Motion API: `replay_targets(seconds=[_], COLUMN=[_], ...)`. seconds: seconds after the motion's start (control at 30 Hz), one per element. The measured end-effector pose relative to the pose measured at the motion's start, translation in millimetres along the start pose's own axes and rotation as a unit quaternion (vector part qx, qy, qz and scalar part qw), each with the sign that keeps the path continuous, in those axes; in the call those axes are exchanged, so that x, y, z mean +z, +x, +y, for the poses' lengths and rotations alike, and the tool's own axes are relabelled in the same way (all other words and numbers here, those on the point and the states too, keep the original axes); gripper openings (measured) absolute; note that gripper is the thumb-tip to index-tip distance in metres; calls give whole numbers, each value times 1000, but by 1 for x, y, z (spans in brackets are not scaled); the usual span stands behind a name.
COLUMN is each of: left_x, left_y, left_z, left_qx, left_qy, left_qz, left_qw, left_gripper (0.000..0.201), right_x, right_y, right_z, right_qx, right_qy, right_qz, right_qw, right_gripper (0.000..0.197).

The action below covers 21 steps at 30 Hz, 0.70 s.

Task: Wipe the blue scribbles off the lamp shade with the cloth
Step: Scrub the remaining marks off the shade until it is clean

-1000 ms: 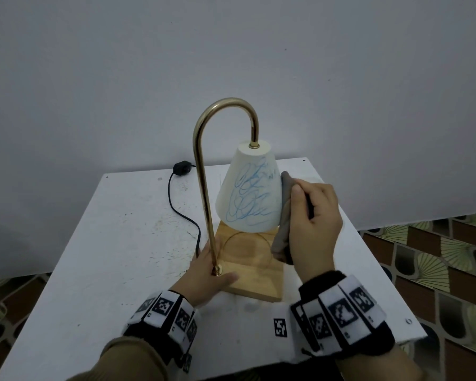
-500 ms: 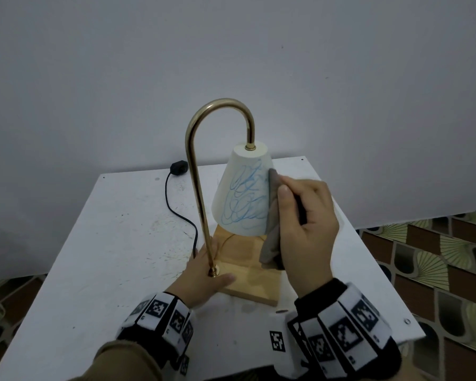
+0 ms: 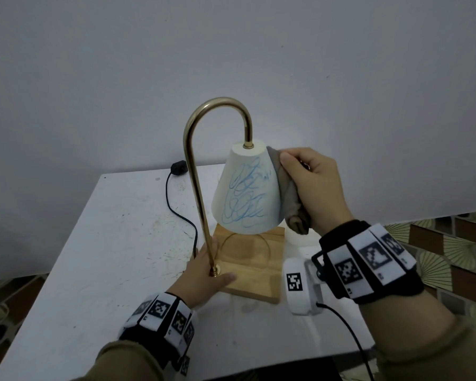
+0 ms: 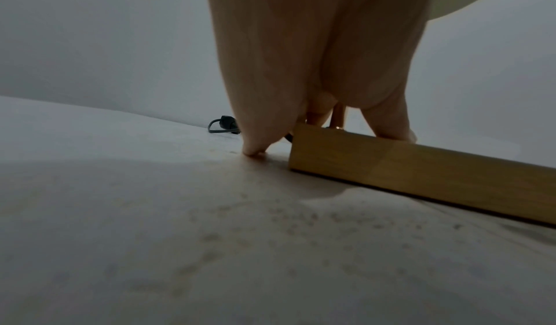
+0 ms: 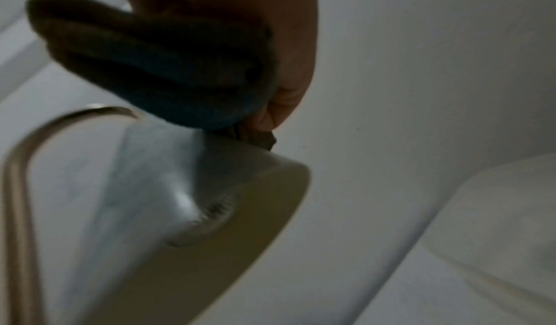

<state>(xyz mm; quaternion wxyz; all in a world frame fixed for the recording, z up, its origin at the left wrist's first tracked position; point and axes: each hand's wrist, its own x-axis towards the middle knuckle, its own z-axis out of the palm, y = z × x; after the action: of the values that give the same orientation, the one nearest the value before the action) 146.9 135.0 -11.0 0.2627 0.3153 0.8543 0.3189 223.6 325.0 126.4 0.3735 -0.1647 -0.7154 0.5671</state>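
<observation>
The lamp shade [image 3: 246, 192] hangs from a curved brass arm [image 3: 201, 171] above a wooden base [image 3: 254, 266] on the white surface [image 3: 116, 243]. Blue scribbles [image 3: 245, 196] cover the side of the shade facing us. The right hand [image 3: 313, 188] grips a grey-brown cloth [image 3: 287, 193] bunched in curled fingers [image 3: 289, 160], and the cloth is pressed against the shade's right flank, up near the top. That side of the shade is turned away, so whatever lies under the cloth is hidden. From the right wrist the picture is blurred; only the dark folds of the cloth against the pale shade can be made out. The left hand [image 3: 201, 281] rests on the near left corner of the base, thumb on top, fingers spread round the foot of the brass arm; from the head view most of those fingers are hidden behind the hand. A black cord [image 3: 176, 213] trails back to a plug [image 3: 178, 167] at the far edge.
</observation>
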Motion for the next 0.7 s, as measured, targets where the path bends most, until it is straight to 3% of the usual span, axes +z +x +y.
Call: replay_targets(seconds=[0.17, 0.27, 0.37, 0.53, 0.7], left_x=[0, 0, -1, -1, -2], left_y=[0, 0, 1, 0, 0], left_z=[-1, -2, -2, -2, -3], left_qx=[-10, -11, -17, -12, -9], left_qy=[4, 1, 5, -2, 1], left_qz=[1, -3, -19, -8, -4], left_qw=[1000, 1000, 1000, 1000, 1000], left_gripper=[97, 99, 99, 96, 96], right_x=[13, 17, 14, 9, 21], right_y=[-28, -57, -69, -49, -44], right_z=[-21, -8, 15, 29, 1], right_qx=[-141, -186, -170, -81, -134], right_qy=[-16, -51, -60, -62, -40], right_qz=[74, 100, 114, 137, 147], right_qw=[987, 976, 977, 985, 979], right_gripper=[13, 13, 15, 14, 14])
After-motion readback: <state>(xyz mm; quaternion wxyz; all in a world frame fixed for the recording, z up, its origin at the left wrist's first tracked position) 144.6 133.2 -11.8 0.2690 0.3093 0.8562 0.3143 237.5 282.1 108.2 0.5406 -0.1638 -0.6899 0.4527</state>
